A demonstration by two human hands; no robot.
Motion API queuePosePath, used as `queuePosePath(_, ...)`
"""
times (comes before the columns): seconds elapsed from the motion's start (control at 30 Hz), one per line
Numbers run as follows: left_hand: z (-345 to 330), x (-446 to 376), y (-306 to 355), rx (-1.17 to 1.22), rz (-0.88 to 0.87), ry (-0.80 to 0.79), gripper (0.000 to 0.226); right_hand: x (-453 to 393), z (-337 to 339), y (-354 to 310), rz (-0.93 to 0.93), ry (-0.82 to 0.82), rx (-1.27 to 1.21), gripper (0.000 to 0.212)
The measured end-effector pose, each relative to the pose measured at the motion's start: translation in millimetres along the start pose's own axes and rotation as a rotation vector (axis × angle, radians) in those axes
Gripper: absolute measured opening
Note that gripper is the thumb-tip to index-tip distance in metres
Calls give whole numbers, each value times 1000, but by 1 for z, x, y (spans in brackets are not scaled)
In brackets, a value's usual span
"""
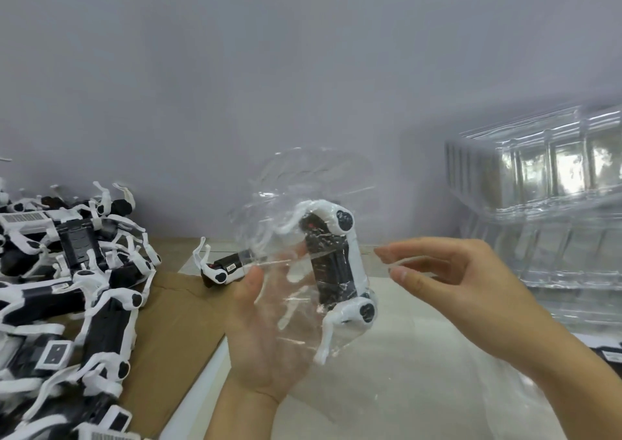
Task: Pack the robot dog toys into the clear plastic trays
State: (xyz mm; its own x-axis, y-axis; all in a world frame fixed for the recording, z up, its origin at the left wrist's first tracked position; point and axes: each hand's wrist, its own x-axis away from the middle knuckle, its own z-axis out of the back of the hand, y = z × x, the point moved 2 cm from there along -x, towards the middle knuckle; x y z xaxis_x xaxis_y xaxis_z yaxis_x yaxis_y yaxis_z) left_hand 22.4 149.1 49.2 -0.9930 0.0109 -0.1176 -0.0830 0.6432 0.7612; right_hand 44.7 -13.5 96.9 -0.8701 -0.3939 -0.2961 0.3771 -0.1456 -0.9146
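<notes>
My left hand point(266, 332) holds up a black-and-white robot dog toy point(336, 271) wrapped in a clear plastic bag point(289, 204), thumb on the front of the bag. The toy stands nearly upright, legs folded. My right hand point(447, 281) hovers just right of the toy with fingers extended toward the bag's edge; whether it touches the film is unclear. A stack of clear plastic trays point(545, 204) stands at the right against the wall.
A heap of several unwrapped robot dog toys point(67, 288) lies on brown cardboard point(171, 321) at the left. One loose toy point(218, 268) lies behind my left thumb. Clear plastic film point(404, 389) covers the white table below my hands. A grey wall rises behind.
</notes>
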Motion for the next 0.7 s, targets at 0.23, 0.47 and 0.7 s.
queuePosePath(0.23,16,37,61,-789,-90,-17,44,4,36,-10,-8,78,81,26)
queuePosePath(0.47,-8,40,56,-1688,106,-59,82,8,49,-16,25,143,70,24)
queuePosePath(0.7,-22,37,19,-1840,195,-244,97,9,51,-17,31,146,80,23)
